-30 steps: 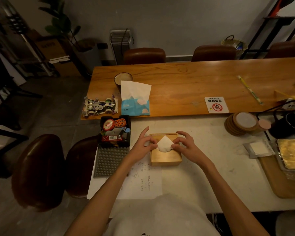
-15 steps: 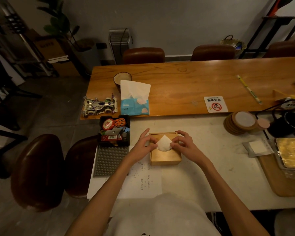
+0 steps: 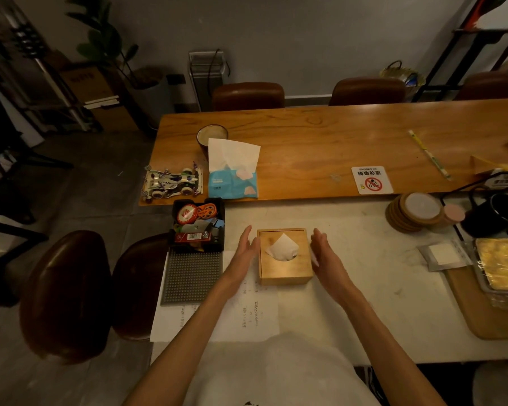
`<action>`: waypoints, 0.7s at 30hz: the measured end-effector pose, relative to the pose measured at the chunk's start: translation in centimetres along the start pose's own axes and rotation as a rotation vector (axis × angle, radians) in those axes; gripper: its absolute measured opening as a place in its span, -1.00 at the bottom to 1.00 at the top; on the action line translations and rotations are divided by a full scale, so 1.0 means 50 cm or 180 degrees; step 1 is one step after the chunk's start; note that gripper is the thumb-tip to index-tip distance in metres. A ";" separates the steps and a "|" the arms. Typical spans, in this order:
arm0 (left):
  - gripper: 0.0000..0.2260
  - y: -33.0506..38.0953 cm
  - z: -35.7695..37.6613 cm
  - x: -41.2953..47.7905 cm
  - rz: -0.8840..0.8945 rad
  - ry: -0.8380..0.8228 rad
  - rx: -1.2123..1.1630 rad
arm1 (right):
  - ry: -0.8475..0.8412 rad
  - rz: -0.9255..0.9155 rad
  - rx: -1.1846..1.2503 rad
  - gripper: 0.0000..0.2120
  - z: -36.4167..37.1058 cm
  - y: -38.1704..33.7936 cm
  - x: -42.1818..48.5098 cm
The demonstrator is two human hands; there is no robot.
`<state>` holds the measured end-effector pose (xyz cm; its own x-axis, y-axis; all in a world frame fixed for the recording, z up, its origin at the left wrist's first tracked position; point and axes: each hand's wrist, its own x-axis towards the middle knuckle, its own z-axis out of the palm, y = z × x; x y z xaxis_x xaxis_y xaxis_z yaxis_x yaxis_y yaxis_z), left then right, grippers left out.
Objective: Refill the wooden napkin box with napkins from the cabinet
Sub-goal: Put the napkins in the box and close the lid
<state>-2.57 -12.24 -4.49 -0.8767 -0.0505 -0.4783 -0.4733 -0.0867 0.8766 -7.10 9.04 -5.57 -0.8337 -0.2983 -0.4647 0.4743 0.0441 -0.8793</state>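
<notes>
The square wooden napkin box (image 3: 285,269) stands on the white table (image 3: 364,288) in front of me. A white napkin (image 3: 282,248) pokes up through the round hole in its lid. My left hand (image 3: 245,250) is flat beside the box's left wall, fingers straight, about touching it. My right hand (image 3: 323,254) is flat just off the right wall, holding nothing. A blue soft pack of tissues (image 3: 233,177), one sheet sticking up, lies on the wooden table behind.
A black tray of small items (image 3: 198,227) and a studded grey mat (image 3: 191,276) sit left of the box, printed paper (image 3: 247,312) under my left arm. Stacked coasters (image 3: 414,212), a toy car (image 3: 170,181), a cup (image 3: 211,136) and a wooden tray (image 3: 487,303) surround. Chairs stand at left.
Both hands have left the napkin at the lid's hole and spread apart to the box's two sides, fingers now straight. The napkin tip stays standing out of the hole.
</notes>
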 end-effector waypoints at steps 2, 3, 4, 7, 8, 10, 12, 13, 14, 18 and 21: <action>-0.41 -0.032 0.013 -0.011 -0.0164 -0.0117 -0.0255 | -0.0104 0.0265 0.0347 -0.29 0.006 0.026 -0.008; -0.36 -0.049 0.020 -0.012 -0.0204 -0.0234 -0.0381 | -0.0199 0.0298 0.0320 -0.26 0.012 0.031 -0.015; -0.29 -0.061 0.028 -0.013 -0.0227 -0.0321 -0.0456 | -0.0226 0.0291 0.0243 -0.27 0.018 0.033 -0.023; -0.16 -0.073 0.039 -0.004 -0.0163 -0.0327 -0.0445 | -0.0104 0.0204 0.0232 -0.42 0.030 0.025 -0.033; -0.14 -0.071 0.041 -0.002 -0.0128 -0.0297 -0.0426 | -0.0082 0.0145 0.0230 -0.48 0.033 0.019 -0.033; -0.08 -0.061 0.039 0.000 -0.0124 -0.0312 -0.0339 | -0.0067 0.0048 0.0161 -0.52 0.035 0.014 -0.035; -0.04 -0.060 0.038 0.004 -0.0174 -0.0349 -0.0211 | -0.0070 -0.0048 -0.0098 -0.43 0.036 0.021 -0.036; -0.02 -0.061 0.038 0.005 -0.0238 -0.0314 -0.0145 | -0.0098 -0.0098 -0.0195 -0.39 0.038 0.024 -0.037; -0.02 -0.064 0.037 0.007 -0.0302 -0.0284 -0.0103 | -0.0111 -0.0129 -0.0225 -0.36 0.039 0.027 -0.035; -0.04 -0.058 0.031 0.023 -0.0302 -0.0337 -0.0159 | -0.0023 0.0056 -0.0030 -0.43 0.038 0.023 -0.008; -0.08 -0.041 0.026 0.068 -0.0225 -0.0278 -0.0288 | -0.0033 0.0171 0.0049 -0.39 0.038 -0.003 0.033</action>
<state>-4.67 -10.92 -7.86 -0.8475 0.0454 -0.5288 -0.5278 -0.1766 0.8308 -8.00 6.75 -6.00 -0.8041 -0.3057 -0.5099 0.5226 0.0455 -0.8514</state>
